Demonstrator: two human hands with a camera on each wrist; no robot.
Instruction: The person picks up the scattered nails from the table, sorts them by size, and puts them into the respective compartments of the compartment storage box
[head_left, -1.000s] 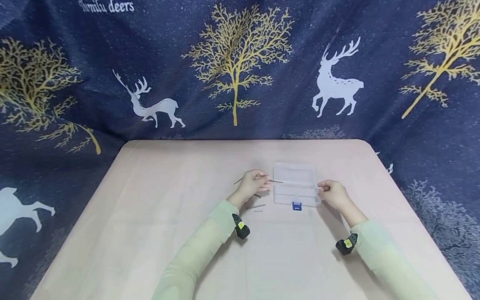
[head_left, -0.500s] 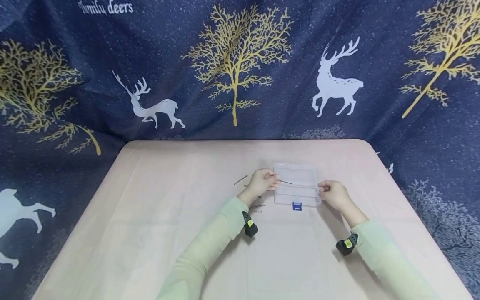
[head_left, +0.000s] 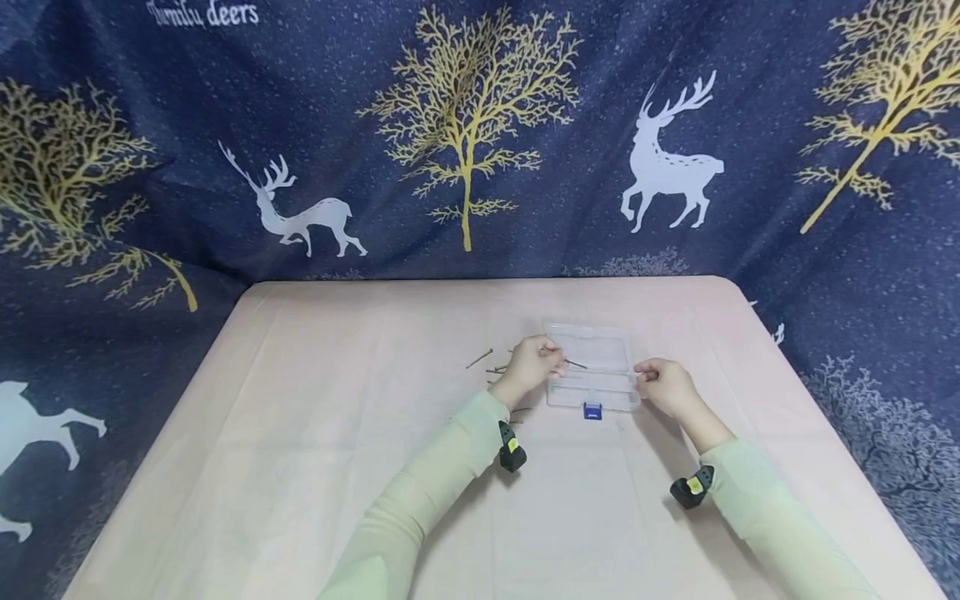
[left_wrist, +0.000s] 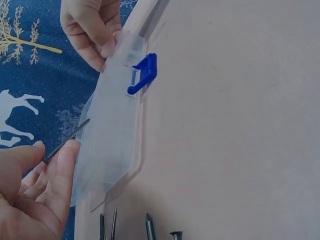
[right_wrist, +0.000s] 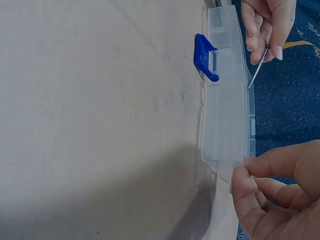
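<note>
A clear plastic organizer box (head_left: pixel 617 400) lies with its lid (head_left: pixel 592 343) folded back and a blue latch (head_left: pixel 592 412) at its front. My left hand (head_left: pixel 531 363) pinches a dark nail (left_wrist: pixel 67 140) near its head, between thumb and fingers. The nail's point reaches over the box, close to the hinge side. At the box's right end, my right hand (head_left: pixel 666 387) pinches the edge between thumb and forefinger; the right wrist view shows these fingertips (right_wrist: pixel 243 176) at the corner.
Several loose nails lie left of the box, among them one nail (head_left: pixel 479 358) apart from the others; my left hand partly covers the group. The left wrist view shows several nail ends (left_wrist: pixel 150 226) below the box. A dark blue deer-print cloth (head_left: pixel 300 100) hangs behind the table.
My left hand has moved right with the nail, bringing it from the box's left edge to over the box. My right hand stays at the box's right end.
</note>
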